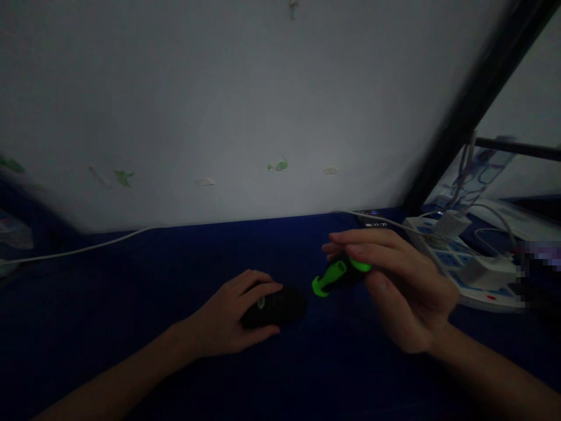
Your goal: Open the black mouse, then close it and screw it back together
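My left hand (239, 310) lies on the blue tabletop with its fingers wrapped round a black computer mouse (291, 305). A small pale ring shows on the mouse beside my fingertips; the dim light hides which side faces up. Raised to the right of the mouse, my right hand (405, 280) pinches a screwdriver by its green and black handle (335, 275) between thumb and fingers. The handle's end tilts down toward the mouse, apart from it. No shaft of the screwdriver can be seen behind my fingers.
A white power strip (488, 299) with plugged-in adapters (486, 272) stands at the right. Beyond my right hand lies a phone (372, 221) showing a timer. A white cable (87, 250) runs along the grey wall's foot. One dark post (464, 105) rises at the right.
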{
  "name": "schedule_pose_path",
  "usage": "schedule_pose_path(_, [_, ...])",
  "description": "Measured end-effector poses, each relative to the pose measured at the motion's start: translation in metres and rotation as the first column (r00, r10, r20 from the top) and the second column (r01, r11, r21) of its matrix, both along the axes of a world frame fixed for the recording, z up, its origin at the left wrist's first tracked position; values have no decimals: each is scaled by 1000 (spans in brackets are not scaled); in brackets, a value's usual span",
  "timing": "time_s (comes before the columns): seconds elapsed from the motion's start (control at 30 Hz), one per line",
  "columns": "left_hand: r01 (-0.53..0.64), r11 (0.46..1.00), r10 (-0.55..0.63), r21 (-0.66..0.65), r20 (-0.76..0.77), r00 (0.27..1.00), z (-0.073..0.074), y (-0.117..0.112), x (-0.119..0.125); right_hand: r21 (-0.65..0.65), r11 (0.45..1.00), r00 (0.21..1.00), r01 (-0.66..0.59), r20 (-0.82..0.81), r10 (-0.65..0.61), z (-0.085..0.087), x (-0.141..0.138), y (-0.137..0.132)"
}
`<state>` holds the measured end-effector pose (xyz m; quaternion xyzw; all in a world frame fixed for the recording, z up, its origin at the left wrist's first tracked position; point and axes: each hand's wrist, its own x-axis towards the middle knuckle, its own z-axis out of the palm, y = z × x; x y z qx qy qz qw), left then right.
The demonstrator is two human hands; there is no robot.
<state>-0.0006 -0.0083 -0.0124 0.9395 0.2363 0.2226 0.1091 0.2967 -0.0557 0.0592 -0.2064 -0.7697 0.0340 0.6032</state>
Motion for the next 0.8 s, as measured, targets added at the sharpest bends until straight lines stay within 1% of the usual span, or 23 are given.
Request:
schedule_pose_path(0.03, [2,1000,-2,2,0,1000,0,0,0,2,1000,1000,-7,-17,7,0,-1,0])
schedule_pose_path(0.1, [3,1000,-3,2,-1,1000,-1,0,-1,48,999,998,-10,-62,13,0,-3,1])
schedule_pose_path(0.2, [1,1000,-1,-1,-5,1000,0,0,-1,91,996,996,21,-85,-14,0,-3,2])
schedule_pose_path(0.3, [-2,1000,2,8,-6,1000,1,-1,-1,27,999,998,30,-49,-29,1,-2,0])
schedule_pose_path(0.4, [-1,1000,1,7,-14,1000,2,-1,0,-24,999,998,-43,-42,42,1,-2,-1])
schedule_pose_path(0.5, [1,1000,-1,3,-10,1000,1,0,0,-6,997,995,-77,-56,76,1,-4,1])
schedule_pose_path(0.6, [3,1000,-3,11,-5,1000,0,0,-1,29,998,996,-48,-70,50,3,-4,1])
schedule_pose_path(0.7, [-2,1000,2,10,-5,1000,0,0,-1,-12,1000,997,-22,-69,21,7,-2,-4])
schedule_pose_path(0.8, [-4,1000,4,-4,-12,1000,-1,0,-1,-48,998,997,-47,-57,44,7,-2,-6])
